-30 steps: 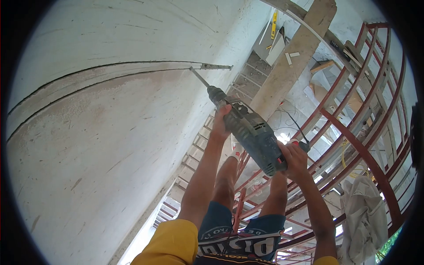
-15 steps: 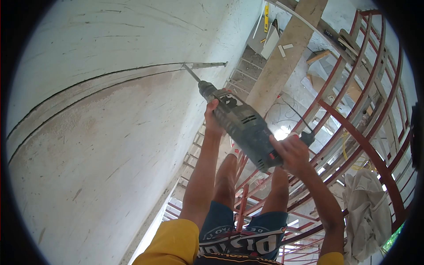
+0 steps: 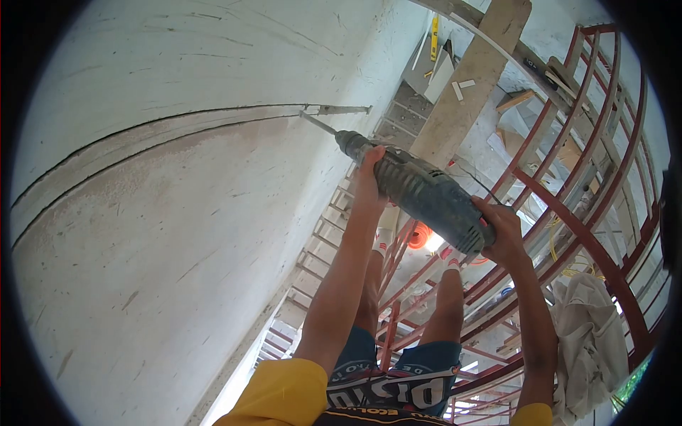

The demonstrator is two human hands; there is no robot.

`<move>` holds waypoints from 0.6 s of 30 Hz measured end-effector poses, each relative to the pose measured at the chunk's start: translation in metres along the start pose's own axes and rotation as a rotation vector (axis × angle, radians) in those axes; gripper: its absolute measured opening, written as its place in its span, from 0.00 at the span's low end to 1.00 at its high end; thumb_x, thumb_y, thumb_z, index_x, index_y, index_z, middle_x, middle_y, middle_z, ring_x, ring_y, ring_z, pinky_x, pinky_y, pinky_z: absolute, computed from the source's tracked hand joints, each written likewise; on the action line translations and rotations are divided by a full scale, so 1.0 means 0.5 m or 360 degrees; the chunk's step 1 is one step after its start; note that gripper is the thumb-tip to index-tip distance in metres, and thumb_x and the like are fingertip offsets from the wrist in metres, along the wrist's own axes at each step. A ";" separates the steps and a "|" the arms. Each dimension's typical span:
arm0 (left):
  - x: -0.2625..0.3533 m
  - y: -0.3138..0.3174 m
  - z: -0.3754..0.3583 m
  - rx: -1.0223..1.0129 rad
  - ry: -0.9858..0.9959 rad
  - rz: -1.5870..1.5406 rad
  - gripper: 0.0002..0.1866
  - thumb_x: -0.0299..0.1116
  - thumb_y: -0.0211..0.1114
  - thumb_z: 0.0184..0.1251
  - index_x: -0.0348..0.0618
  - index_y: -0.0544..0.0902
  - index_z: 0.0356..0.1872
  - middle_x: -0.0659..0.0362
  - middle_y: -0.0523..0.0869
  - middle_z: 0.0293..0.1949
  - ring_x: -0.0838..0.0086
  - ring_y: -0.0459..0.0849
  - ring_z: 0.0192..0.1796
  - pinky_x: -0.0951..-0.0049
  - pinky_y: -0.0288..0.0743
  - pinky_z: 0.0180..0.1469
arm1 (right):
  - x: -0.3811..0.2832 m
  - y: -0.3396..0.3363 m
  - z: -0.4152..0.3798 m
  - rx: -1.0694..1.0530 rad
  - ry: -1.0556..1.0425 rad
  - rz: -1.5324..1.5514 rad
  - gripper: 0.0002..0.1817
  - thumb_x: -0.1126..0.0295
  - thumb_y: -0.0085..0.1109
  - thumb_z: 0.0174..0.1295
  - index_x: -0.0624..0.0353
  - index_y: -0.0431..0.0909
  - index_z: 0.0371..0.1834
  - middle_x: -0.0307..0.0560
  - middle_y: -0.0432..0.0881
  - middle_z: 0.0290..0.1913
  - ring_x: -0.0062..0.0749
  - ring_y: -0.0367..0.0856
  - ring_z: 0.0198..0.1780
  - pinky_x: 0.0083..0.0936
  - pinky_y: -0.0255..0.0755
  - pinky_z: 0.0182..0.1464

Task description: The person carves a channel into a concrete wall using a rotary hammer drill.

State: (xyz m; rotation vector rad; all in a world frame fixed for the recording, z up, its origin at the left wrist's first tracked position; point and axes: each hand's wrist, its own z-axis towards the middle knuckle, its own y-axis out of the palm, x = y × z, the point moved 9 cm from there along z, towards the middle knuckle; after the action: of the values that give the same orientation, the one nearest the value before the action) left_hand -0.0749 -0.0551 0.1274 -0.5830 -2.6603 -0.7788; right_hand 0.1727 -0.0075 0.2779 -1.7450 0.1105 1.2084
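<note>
A dark green power drill (image 3: 433, 195) with a long bit points up and left at the wall (image 3: 170, 206). The bit's tip meets the wall at the right part of a groove (image 3: 213, 119) bounded by two cut lines. My left hand (image 3: 373, 174) is wrapped round the front of the drill's body, just behind the chuck. At the rear end, my right hand (image 3: 503, 231) holds the drill by its handle, which the fingers partly hide.
Curved red metal railing bars (image 3: 568, 206) rise on the right, with a pale cloth (image 3: 588, 341) hanging there. A wooden plank (image 3: 472, 85) lies at the top, near a yellow level (image 3: 434, 39). An orange round object (image 3: 419, 235) lies below the drill.
The drill has shifted right and rolled, so its body lies flatter. Both hands have moved right with it. The bit tip remains at the groove, and the orange object has come into view.
</note>
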 end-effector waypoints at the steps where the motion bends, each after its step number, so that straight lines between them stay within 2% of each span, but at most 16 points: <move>1: 0.001 0.002 0.006 0.0006 -0.0009 -0.0015 0.22 0.44 0.67 0.61 0.38 0.77 0.48 0.49 0.85 0.42 0.59 0.86 0.42 0.57 0.83 0.51 | 0.003 -0.001 0.004 0.0000 -0.0004 -0.0008 0.52 0.78 0.73 0.25 0.54 0.72 0.68 0.50 0.86 0.43 0.47 0.85 0.40 0.39 0.76 0.43; 10: 0.028 -0.006 -0.002 -0.0045 -0.0051 -0.0040 0.21 0.44 0.67 0.61 0.37 0.78 0.47 0.49 0.86 0.40 0.59 0.87 0.42 0.57 0.84 0.50 | -0.036 0.027 0.004 -0.0023 -0.0105 -0.0023 0.54 0.78 0.73 0.22 0.58 0.72 0.68 0.48 0.84 0.34 0.45 0.82 0.34 0.37 0.75 0.38; 13: 0.038 -0.018 -0.013 -0.0088 -0.0040 -0.0047 0.21 0.44 0.66 0.61 0.37 0.78 0.47 0.49 0.86 0.39 0.59 0.87 0.41 0.57 0.84 0.50 | -0.065 0.046 -0.008 0.0076 -0.0143 -0.0040 0.56 0.77 0.73 0.20 0.58 0.72 0.68 0.47 0.83 0.33 0.44 0.82 0.33 0.36 0.75 0.38; 18: 0.048 -0.009 0.001 -0.0071 -0.0042 -0.0054 0.21 0.44 0.66 0.61 0.37 0.78 0.47 0.50 0.86 0.38 0.60 0.87 0.40 0.58 0.84 0.49 | -0.048 0.037 0.035 -0.0089 -0.0086 -0.0063 0.57 0.75 0.75 0.19 0.57 0.71 0.69 0.46 0.83 0.33 0.42 0.83 0.33 0.35 0.76 0.38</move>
State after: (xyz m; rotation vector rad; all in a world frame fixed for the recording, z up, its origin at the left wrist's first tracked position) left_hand -0.0978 -0.0514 0.1344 -0.5646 -2.6897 -0.8472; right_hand 0.1389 -0.0144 0.2833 -1.7532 0.0106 1.2392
